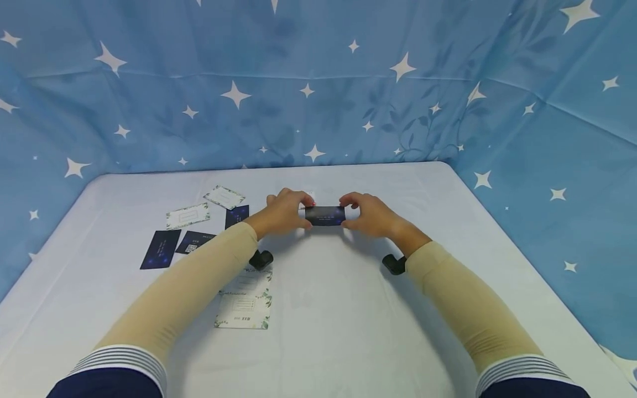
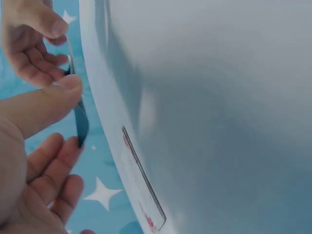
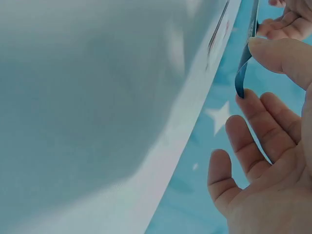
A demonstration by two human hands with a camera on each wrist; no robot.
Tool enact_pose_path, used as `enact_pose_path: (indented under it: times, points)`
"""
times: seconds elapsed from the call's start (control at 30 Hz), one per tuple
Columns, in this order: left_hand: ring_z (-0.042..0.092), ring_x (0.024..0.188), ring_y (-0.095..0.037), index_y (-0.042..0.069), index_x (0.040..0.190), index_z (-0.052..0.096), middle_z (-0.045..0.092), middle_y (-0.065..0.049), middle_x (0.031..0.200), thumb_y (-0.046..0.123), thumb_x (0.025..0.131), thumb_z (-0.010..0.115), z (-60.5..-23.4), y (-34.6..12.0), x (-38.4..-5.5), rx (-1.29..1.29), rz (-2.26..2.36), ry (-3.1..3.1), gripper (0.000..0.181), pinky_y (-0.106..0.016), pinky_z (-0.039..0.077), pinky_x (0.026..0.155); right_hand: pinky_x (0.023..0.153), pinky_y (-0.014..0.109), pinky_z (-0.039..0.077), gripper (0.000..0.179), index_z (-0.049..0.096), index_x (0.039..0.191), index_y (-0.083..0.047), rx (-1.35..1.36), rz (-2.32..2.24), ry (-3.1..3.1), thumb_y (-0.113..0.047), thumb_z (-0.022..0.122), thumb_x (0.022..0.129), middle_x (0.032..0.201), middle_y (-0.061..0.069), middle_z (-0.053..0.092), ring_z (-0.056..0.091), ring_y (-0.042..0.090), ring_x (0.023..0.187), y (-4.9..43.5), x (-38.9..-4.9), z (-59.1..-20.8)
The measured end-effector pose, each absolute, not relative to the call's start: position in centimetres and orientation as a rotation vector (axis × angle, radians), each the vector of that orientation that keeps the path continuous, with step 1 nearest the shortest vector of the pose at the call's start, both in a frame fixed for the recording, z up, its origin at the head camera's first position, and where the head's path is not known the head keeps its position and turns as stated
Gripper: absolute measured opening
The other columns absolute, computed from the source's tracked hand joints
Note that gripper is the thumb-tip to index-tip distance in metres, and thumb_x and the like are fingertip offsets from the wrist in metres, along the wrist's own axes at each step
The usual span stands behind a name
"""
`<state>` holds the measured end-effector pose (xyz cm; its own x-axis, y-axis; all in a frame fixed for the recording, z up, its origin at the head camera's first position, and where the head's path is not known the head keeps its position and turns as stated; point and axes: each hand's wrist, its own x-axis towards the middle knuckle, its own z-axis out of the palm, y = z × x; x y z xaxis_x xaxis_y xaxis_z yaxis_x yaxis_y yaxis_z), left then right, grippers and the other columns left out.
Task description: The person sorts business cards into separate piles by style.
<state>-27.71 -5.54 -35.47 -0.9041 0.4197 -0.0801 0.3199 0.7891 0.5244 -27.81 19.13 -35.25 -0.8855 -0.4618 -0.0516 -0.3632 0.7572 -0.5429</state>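
Note:
A dark blue card (image 1: pixel 325 216) with small light print is held between both hands above the white table. My left hand (image 1: pixel 288 211) pinches its left end between thumb and fingers, and my right hand (image 1: pixel 370 215) pinches the right end the same way. Seen edge-on in the left wrist view, the card (image 2: pixel 80 122) looks bent, with its lower part curving. The right wrist view also shows the card (image 3: pixel 242 73) curved, below the thumb. Behind the hands lies a white flat piece with red marks (image 2: pixel 144 183), partly hidden in the head view.
Left on the table lie dark blue cards (image 1: pixel 161 249) and white leaf-bordered cards (image 1: pixel 188 216). Leaf-patterned cards (image 1: pixel 244 312) lie nearer me, partly under my left forearm. A blue star-patterned curtain (image 1: pixel 318 110) hangs along the table's far edge and right side.

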Motion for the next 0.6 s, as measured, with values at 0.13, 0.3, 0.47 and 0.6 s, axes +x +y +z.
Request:
enact_pose_path:
  times: [0.13, 0.3, 0.47, 0.6]
  points:
    - [0.036, 0.131, -0.025, 0.012, 0.138, 0.058, 0.057, 0.000, 0.132, 0.027, 0.087, 0.081, -36.0, -4.3, -29.4, 0.535, 0.841, 2.765, 0.057, -0.050, 0.020, 0.103, 0.099, 0.046, 0.042, 0.058, 0.052, 0.140, -0.002, -0.610, -0.823, 2.787, -0.020, 0.073, 0.089, 0.134, 0.010, 0.058, 0.051, 0.029, 0.119, 20.1, -29.2, -35.1]
    - [0.034, 0.132, -0.025, 0.012, 0.139, 0.056, 0.056, 0.000, 0.134, 0.024, 0.089, 0.078, -36.6, -3.3, -30.6, 0.473, 0.893, 2.737, 0.056, -0.051, 0.019, 0.104, 0.097, 0.046, 0.043, 0.058, 0.051, 0.141, -0.001, -0.582, -0.843, 2.783, -0.018, 0.072, 0.090, 0.136, 0.013, 0.057, 0.051, 0.030, 0.119, 20.7, -30.4, -35.3]
    - [0.034, 0.130, -0.026, 0.015, 0.142, 0.054, 0.054, 0.000, 0.136, 0.023, 0.090, 0.077, -36.7, -2.6, -31.7, 0.449, 0.859, 2.730, 0.057, -0.052, 0.022, 0.105, 0.098, 0.045, 0.044, 0.059, 0.049, 0.143, -0.002, -0.514, -0.851, 2.760, -0.018, 0.071, 0.091, 0.139, 0.012, 0.055, 0.050, 0.030, 0.121, 21.1, -31.5, -35.7]
    - [0.034, 0.127, -0.028, 0.018, 0.142, 0.054, 0.053, -0.001, 0.137, 0.023, 0.090, 0.076, -36.7, -2.1, -32.5, 0.408, 0.826, 2.734, 0.057, -0.053, 0.025, 0.103, 0.100, 0.044, 0.043, 0.059, 0.048, 0.144, -0.004, -0.454, -0.849, 2.752, -0.018, 0.071, 0.091, 0.140, 0.012, 0.054, 0.049, 0.030, 0.123, 21.1, -32.4, -36.0]
